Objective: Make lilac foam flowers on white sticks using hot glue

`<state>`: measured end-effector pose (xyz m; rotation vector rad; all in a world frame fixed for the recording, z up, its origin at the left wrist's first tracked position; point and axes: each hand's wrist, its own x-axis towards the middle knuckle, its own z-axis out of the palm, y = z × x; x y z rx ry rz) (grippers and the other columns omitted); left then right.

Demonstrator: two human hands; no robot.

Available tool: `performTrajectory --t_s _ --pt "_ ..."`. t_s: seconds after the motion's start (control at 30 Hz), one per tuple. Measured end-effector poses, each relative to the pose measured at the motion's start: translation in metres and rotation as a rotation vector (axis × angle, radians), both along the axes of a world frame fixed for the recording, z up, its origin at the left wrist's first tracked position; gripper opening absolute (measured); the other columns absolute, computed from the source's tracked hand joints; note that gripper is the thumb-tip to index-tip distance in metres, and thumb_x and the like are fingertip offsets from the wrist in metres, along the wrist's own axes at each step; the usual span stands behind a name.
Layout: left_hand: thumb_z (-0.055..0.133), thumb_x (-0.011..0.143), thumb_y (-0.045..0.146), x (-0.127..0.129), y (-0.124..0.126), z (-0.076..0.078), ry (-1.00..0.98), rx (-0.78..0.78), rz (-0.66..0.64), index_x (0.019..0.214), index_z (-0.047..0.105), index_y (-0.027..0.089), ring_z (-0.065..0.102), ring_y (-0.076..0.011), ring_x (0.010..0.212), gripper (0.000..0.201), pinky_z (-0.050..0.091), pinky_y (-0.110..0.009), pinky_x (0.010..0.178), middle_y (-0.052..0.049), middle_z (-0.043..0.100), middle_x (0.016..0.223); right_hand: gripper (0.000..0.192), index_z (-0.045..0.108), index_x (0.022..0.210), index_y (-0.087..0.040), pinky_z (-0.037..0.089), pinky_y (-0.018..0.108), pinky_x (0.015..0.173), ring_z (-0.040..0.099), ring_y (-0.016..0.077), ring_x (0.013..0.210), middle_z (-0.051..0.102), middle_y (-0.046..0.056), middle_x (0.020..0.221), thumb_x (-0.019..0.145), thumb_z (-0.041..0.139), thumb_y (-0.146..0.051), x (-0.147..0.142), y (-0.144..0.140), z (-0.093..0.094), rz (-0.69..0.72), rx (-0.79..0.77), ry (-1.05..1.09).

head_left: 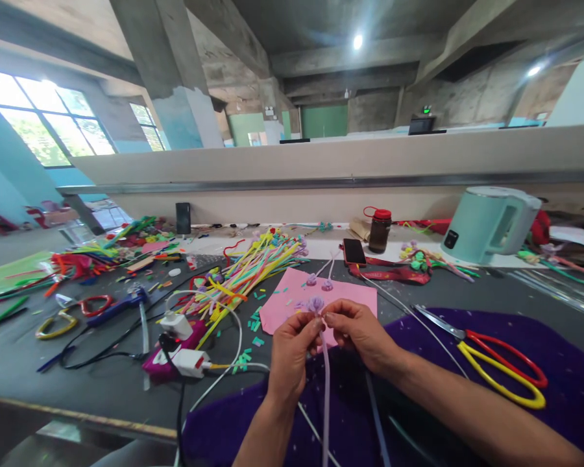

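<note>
Over a pink sheet (278,305), a small lilac pipe-cleaner flower (315,303) stands upright, its long pale stem (326,395) hanging down toward me. My left hand (292,347) pinches the flower just under its head between thumb and forefinger. From the other side, my right hand (357,331) is closed, thumb and forefinger pressed together at the flower's base. What sits exactly between the right fingertips is too small to make out. Two more lilac flower pieces (327,285) with thin stems lie on the far part of the sheet.
Red-and-yellow scissors (499,363) lie on dark purple cloth (559,337) at right. Leftward are a blue glue gun (119,308), another pair of scissors (80,311), white chargers (187,362) with cables, and bundled pipe cleaners (253,266). Behind stand a phone (354,251), bottle (379,233) and kettle (484,224).
</note>
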<state>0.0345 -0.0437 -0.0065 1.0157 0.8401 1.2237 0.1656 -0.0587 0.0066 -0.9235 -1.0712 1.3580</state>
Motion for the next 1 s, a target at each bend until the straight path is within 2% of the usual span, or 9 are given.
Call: performTrajectory --t_s 0.23,0.33,0.53,0.8,1.0 --pt "0.070 0.065 0.028 0.000 0.000 -0.005 0.085 0.091 0.038 0.068 0.063 0.015 0.042 -0.0047 0.042 0.016 0.032 -0.016 0.040 0.005 0.053 0.051 0.026 0.056 0.070 -0.016 0.021 0.017 0.036 0.039 0.0043 0.037 0.048 -0.008 0.046 0.063 0.073 -0.035 -0.001 -0.001 -0.004 -0.003 -0.017 0.077" --pt "0.068 0.066 0.029 0.000 -0.001 -0.005 0.231 0.186 0.110 0.068 0.064 0.015 0.043 -0.0061 0.043 0.015 0.034 -0.017 0.043 0.005 0.053 0.049 0.028 0.054 0.068 -0.016 0.019 0.017 0.036 0.038 0.0041 0.037 0.047 -0.008 0.045 0.062 0.074 -0.035 -0.003 0.000 -0.006 -0.004 -0.029 0.091" --pt "0.065 0.068 0.031 0.002 -0.005 -0.001 0.480 0.336 0.267 0.066 0.064 0.016 0.054 -0.0119 0.052 0.015 0.041 -0.021 0.050 0.001 0.062 0.058 0.026 0.055 0.068 -0.015 0.016 0.017 0.036 0.038 0.0037 0.037 0.046 -0.008 0.044 0.064 0.073 -0.033 -0.004 0.002 -0.013 -0.019 -0.051 0.129" --pt "0.063 0.071 0.029 0.001 -0.002 -0.007 0.562 0.456 0.310 0.070 0.064 0.017 0.060 -0.0143 0.060 0.012 0.046 -0.024 0.060 0.000 0.066 0.065 0.022 0.054 0.068 -0.015 0.017 0.016 0.036 0.037 0.0033 0.036 0.045 -0.008 0.044 0.064 0.073 -0.026 -0.006 0.003 -0.017 -0.007 -0.090 0.199" --pt "0.061 0.073 0.028 0.001 -0.004 -0.008 0.605 0.496 0.310 0.070 0.063 0.018 0.059 -0.0132 0.058 0.011 0.045 -0.023 0.058 0.001 0.065 0.063 0.021 0.054 0.069 -0.016 0.018 0.016 0.036 0.038 0.0032 0.036 0.047 -0.008 0.044 0.066 0.072 -0.026 -0.004 0.003 -0.017 0.015 -0.106 0.210"
